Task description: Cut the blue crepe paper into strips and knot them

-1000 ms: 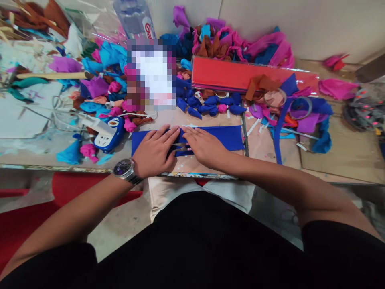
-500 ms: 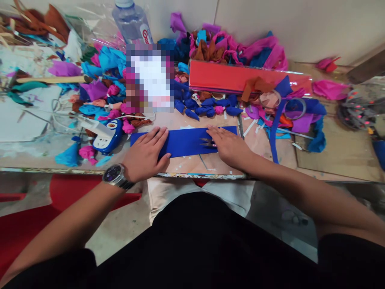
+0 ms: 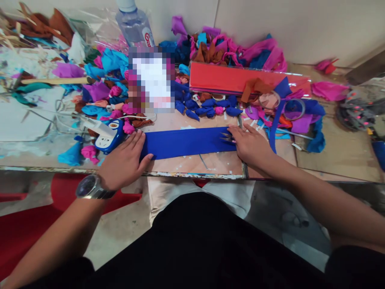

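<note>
A long blue strip (image 3: pixel 189 142) lies flat across the table in front of me. My left hand (image 3: pixel 124 158), with a watch (image 3: pixel 90 187) on its wrist, rests palm down over the strip's left end, fingers extended. At the right end is my right hand (image 3: pixel 251 144), its fingers bent over small scissors (image 3: pixel 227 137). The scissors' blades point left over the strip, and their handles are mostly hidden under the hand.
Twisted blue pieces (image 3: pixel 207 110) lie behind the strip, near a red packet (image 3: pixel 234 78). A blue power socket (image 3: pixel 110 136), crumpled colored paper (image 3: pixel 96 91) and a bottle (image 3: pixel 135 26) are at left. Tape rolls (image 3: pixel 294 109) and a cardboard sheet (image 3: pixel 337 154) are at right.
My hands have moved apart, the left one leftward and the right one rightward with the scissors, to the ends of the strip. More of the blue strip shows between them.
</note>
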Available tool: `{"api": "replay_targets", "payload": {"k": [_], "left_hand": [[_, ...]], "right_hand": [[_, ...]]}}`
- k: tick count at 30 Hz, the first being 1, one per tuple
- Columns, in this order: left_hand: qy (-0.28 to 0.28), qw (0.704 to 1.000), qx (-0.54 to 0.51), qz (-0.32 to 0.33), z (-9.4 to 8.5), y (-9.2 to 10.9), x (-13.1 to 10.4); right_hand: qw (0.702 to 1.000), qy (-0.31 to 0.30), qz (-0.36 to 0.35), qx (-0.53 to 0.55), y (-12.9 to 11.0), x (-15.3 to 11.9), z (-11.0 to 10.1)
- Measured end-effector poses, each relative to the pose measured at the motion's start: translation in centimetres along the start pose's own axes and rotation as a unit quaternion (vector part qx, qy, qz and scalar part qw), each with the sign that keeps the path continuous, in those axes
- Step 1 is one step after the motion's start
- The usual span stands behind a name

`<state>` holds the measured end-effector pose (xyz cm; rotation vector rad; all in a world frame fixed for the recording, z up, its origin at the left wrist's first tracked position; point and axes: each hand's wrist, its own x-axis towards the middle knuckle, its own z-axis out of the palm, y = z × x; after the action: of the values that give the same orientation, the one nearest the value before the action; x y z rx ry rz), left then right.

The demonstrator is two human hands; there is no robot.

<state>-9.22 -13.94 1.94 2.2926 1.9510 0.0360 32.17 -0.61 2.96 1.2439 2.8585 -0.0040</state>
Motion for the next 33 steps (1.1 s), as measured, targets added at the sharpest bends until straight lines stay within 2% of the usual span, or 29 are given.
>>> {"api": "replay_targets", "payload": {"k": [3, 6, 8, 12, 15, 17, 20, 23, 27, 33], "left_hand": [[0.001, 1.000, 0.004, -0.004, 0.1, -0.3, -0.3], [0.006, 1.000, 0.001, -0.005, 0.1, -0.3, -0.3], [0.009, 1.000, -0.005, -0.007, 0.1, -0.2, -0.3], [0.013, 1.000, -0.013, -0.010, 0.0, 0.0, -0.2], [0.014, 1.000, -0.010, -0.008, 0.1, 0.0, -0.2], [0.012, 1.000, -0.004, -0.003, 0.2, -0.1, -0.2], [0.014, 1.000, -0.001, -0.004, 0.2, -0.2, -0.2], [0.015, 1.000, -0.012, -0.007, 0.1, -0.2, -0.3], [0.014, 1.000, -0.009, -0.008, 0.0, -0.1, -0.3], [0.015, 1.000, 0.003, -0.013, 0.0, -0.1, -0.3]], "right_hand": [[1.000, 0.006, 0.003, 0.006, 0.4, 0.1, -0.4], [0.999, 0.026, 0.003, 0.038, -1.2, 1.4, -1.2], [0.994, 0.029, -0.045, 0.090, -3.7, 3.0, -1.6], [0.969, -0.005, -0.180, 0.169, -10.7, 7.4, -1.3], [0.968, -0.020, -0.201, 0.147, -14.4, 10.3, -0.2], [0.970, -0.026, -0.203, 0.128, -15.3, 11.4, 0.5], [0.969, -0.029, -0.215, 0.116, -14.6, 11.7, 1.1], [0.971, -0.025, -0.197, 0.134, -12.6, 10.6, 1.3], [0.974, -0.017, -0.153, 0.164, -9.1, 8.5, 1.2], [0.988, -0.011, -0.079, 0.135, -2.9, 5.1, 1.1]]}}
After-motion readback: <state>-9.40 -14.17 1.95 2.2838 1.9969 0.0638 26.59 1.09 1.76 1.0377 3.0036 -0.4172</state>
